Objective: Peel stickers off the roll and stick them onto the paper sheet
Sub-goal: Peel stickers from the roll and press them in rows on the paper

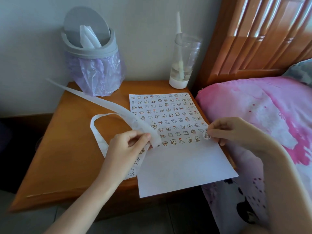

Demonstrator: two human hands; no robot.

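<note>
A white paper sheet (pixel 182 164) lies on the wooden bedside table, its upper part covered with several rows of small cartoon stickers. My left hand (pixel 126 146) pinches the white sticker strip (pixel 118 108), which curls up and away to the left and also loops down beside the sheet. A few stickers still show on the strip below that hand. My right hand (pixel 226 130) pinches one round sticker (pixel 207 135) at the sheet's right edge, at the end of the lowest sticker row.
The wooden bedside table (pixel 67 149) stands against the wall. A grey bin (pixel 91 48) with a purple bag stands at its back left, a clear bottle (pixel 183 65) at the back right. A pink bed cover (pixel 253 115) borders the table on the right.
</note>
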